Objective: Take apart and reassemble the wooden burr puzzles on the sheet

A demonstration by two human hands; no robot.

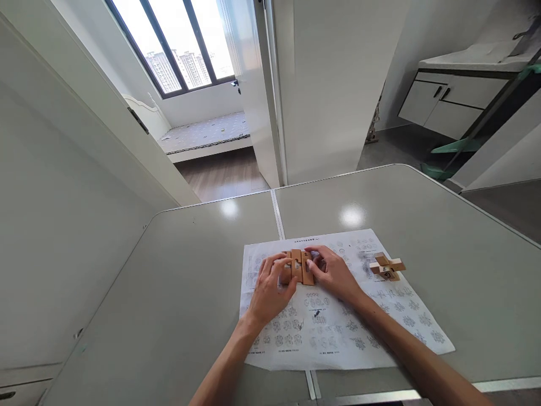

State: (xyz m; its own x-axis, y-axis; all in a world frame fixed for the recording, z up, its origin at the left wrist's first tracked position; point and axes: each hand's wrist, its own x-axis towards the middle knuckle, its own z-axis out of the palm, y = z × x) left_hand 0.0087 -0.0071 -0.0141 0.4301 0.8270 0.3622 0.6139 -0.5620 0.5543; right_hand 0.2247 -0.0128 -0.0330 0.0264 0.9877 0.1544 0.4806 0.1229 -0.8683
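Three notched wooden puzzle pieces lie side by side on a printed instruction sheet (355,358). My left hand (267,286) curls its fingers and thumb around the left wooden puzzle piece (286,276), partly covering it. The middle wooden puzzle piece (296,270) has a cut-out in its centre. On the right side, my right hand (336,274) pinches the right wooden puzzle piece (308,276), which bears a "2" near its top. Farther right, an interlocked wooden cross (386,267) rests at the sheet's edge.
The sheet carries rows of small line drawings and lies over the seam of a grey-green table (190,293). Beyond the table are an open door (253,101), a bed (207,132) by a window, and a white cabinet (456,96) at right.
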